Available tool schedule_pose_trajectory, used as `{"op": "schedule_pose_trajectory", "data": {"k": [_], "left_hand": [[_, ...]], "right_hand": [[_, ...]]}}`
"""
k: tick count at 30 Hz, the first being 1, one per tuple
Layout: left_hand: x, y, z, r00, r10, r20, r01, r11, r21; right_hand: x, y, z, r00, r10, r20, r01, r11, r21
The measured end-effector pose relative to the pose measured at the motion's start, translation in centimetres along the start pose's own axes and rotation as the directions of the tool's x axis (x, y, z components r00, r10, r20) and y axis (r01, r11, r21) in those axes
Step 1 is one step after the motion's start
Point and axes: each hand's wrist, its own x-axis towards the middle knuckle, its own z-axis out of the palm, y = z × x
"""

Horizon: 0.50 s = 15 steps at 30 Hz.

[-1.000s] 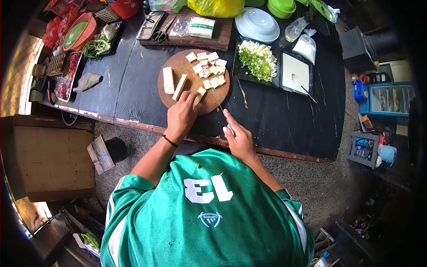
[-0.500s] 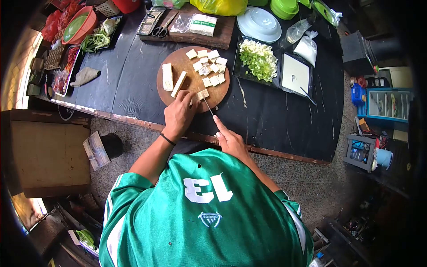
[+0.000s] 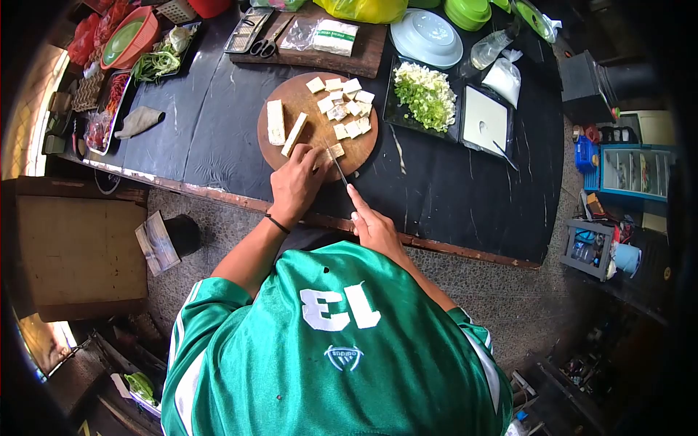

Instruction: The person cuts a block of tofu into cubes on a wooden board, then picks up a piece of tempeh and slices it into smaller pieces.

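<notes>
On the round wooden cutting board (image 3: 291,94), my left hand (image 3: 297,182) is closed with bent fingertips on a small piece of tempeh (image 3: 335,151). My right hand (image 3: 375,227) grips a knife (image 3: 341,171), its blade at the piece just right of my left fingers. Its handle is hidden inside the hand. A thick strip of tempeh (image 3: 275,123) and a thinner tempeh strip (image 3: 294,134) lie on the left of the board. Several cut tempeh cubes (image 3: 352,109) are spread over its upper right.
Behind the board, a wooden slab (image 3: 367,54) carries scissors (image 3: 265,46), a grater (image 3: 249,29) and a white package (image 3: 334,36). To the right stand a black tray with chopped greens (image 3: 422,102) and a white dish (image 3: 483,120). A cloth (image 3: 139,122) lies left.
The knife blade has moved slightly up and left, across the tempeh piece. My left hand stays almost in place; the whole view has shifted a little.
</notes>
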Motion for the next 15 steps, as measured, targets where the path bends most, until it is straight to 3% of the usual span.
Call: {"op": "schedule_pose_trajectory", "data": {"k": [11, 15], "left_hand": [[-0.2, 0.0, -0.4, 1.0, 0.001, 0.008, -0.001, 1.0, -0.027], [-0.2, -0.2, -0.2, 1.0, 0.004, 0.003, -0.004, 1.0, -0.03]], "right_hand": [[0.1, -0.5, 0.7, 1.0, 0.004, -0.009, -0.004, 0.999, -0.054], [0.4, -1.6, 0.8, 1.0, 0.027, -0.011, -0.029, 0.987, -0.16]]}}
